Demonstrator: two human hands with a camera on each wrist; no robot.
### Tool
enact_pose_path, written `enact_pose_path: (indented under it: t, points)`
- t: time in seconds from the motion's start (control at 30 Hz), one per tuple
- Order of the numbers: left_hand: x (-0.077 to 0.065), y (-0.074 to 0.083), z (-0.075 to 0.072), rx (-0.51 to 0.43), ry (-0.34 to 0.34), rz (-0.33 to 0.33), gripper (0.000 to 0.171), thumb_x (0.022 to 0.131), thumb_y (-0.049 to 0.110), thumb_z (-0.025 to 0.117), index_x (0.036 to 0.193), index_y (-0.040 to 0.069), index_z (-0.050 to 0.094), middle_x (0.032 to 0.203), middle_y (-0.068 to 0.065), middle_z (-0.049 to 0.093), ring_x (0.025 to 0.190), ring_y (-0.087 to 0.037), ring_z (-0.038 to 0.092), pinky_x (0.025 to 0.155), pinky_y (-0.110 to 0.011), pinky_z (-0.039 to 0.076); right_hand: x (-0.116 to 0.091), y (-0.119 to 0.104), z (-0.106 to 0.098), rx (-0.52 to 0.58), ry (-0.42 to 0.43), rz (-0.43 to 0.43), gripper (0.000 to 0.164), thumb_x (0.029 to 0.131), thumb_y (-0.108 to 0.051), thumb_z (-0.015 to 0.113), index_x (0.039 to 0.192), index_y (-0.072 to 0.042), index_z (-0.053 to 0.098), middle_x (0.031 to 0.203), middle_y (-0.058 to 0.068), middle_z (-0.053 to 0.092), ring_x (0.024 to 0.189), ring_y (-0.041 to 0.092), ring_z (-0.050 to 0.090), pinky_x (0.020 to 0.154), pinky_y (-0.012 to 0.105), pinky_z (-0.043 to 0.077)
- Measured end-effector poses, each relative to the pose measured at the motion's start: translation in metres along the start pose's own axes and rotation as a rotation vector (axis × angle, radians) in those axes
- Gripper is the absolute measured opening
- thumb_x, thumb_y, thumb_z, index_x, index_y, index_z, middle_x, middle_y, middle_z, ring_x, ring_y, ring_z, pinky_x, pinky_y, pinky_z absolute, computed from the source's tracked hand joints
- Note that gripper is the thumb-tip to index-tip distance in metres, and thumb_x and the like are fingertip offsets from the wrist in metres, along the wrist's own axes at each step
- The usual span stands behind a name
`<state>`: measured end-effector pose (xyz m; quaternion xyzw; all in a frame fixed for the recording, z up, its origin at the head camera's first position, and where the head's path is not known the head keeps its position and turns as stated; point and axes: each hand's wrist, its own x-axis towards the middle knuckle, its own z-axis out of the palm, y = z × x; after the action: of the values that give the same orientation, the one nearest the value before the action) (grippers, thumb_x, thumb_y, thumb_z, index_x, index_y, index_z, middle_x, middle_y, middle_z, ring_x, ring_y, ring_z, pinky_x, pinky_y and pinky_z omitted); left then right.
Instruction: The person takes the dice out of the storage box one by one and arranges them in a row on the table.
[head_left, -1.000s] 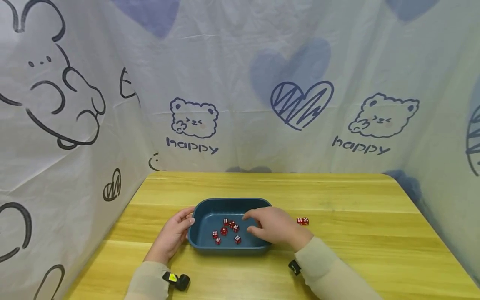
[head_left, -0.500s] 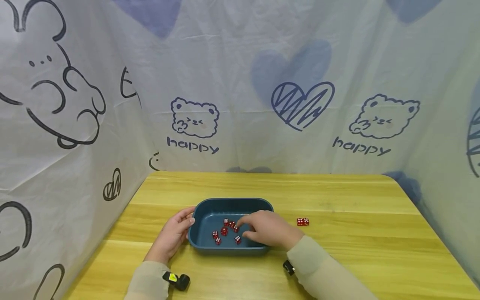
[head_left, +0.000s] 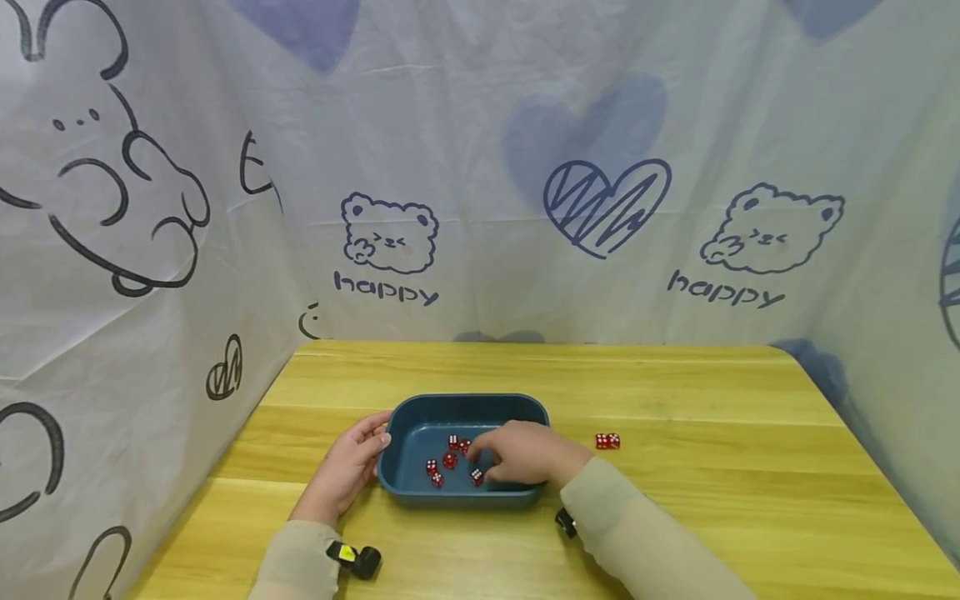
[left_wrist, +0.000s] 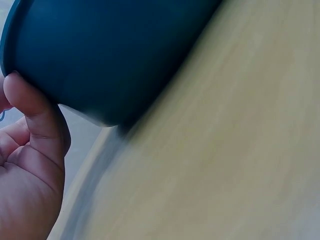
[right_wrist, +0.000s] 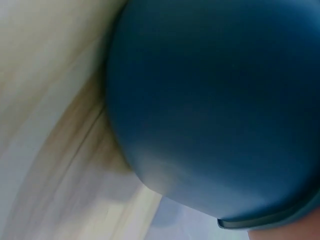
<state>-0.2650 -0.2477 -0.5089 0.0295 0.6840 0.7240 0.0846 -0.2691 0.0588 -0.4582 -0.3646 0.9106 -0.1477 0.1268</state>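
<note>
Likely light and slick, the dice (head_left: 450, 460) suit opposite-face pinching; right hand (head_left: 522, 452), fingers apart, looks empty, left hand (head_left: 347, 460) grips the tray (head_left: 450, 501).

Yellow wood-grain worktop (head_left: 720, 517), far-right corner rounded. Pale creased fabric: back wall (head_left: 480, 125), left wall (head_left: 142, 358), right wall (head_left: 900, 183). Back print: two line-drawn bears (head_left: 390, 233), "happy" lettering (head_left: 386, 288) under each, scribbled heart (head_left: 609, 208) between, plus solid blue/purple hearts (head_left: 300, 29). Left print: bold black cartoon outlines (head_left: 123, 200). Light soft, diffuse.
</note>
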Motion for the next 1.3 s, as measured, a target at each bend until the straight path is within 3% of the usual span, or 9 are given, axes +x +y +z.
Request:
enact_pose_path:
  t: [0.63,1.3]
  points:
    - [0.003,0.000,0.003,-0.002,0.007,-0.009,0.044,0.104,0.003,0.052,0.148,-0.001,0.045,0.117,-0.020,0.051,0.074,-0.014,0.053,0.060,-0.021,0.046,0.011,0.001,0.003,0.009,-0.058,0.026,0.013,0.091,-0.025,0.077,0.101,-0.033,0.074,0.080,-0.017,0.060,0.070,0.007,0.054,0.070,0.028,0.048]
    - [0.000,0.000,0.000,-0.002,0.007,-0.002,0.046,0.104,0.003,0.052,0.148,-0.002,0.044,0.115,-0.018,0.052,0.073,-0.015,0.053,0.059,-0.021,0.046,0.012,0.001,0.009,-0.052,-0.038,-0.003,0.012,0.091,-0.026,0.076,0.097,-0.035,0.072,0.084,-0.021,0.060,0.074,0.005,0.055,0.081,0.032,0.049]
